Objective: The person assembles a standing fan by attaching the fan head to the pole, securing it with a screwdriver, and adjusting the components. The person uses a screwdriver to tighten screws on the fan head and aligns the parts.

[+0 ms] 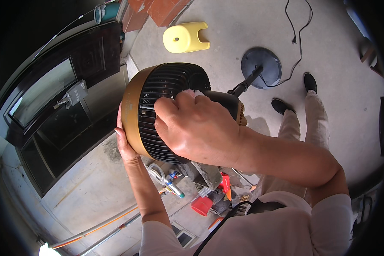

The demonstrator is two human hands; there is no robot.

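Note:
A floor fan's head (pixel 132 111) with a gold rim and a black slatted back housing is in front of me, tilted over on its pole. My left hand (pixel 126 141) grips the gold rim from the left, thumb along the edge and the other fingers mostly hidden behind it. Against the black slats (pixel 158 132) my right hand (pixel 196 128) is closed, its fingers curled. A pale pink, crumpled piece that looks like cloth (pixel 191 92) peeks out past its knuckles. Beside the index finger a short light strip (pixel 147 108) shows on the slats; I cannot tell what it is.
The fan's round dark base (pixel 261 68) rests on the concrete floor, with a black cord and plug (pixel 294 40) trailing beyond. A yellow stool (pixel 185 38) lies farther off. A dark door (pixel 59 98) is at left. Below the fan are a red container (pixel 202 206) and several loose items.

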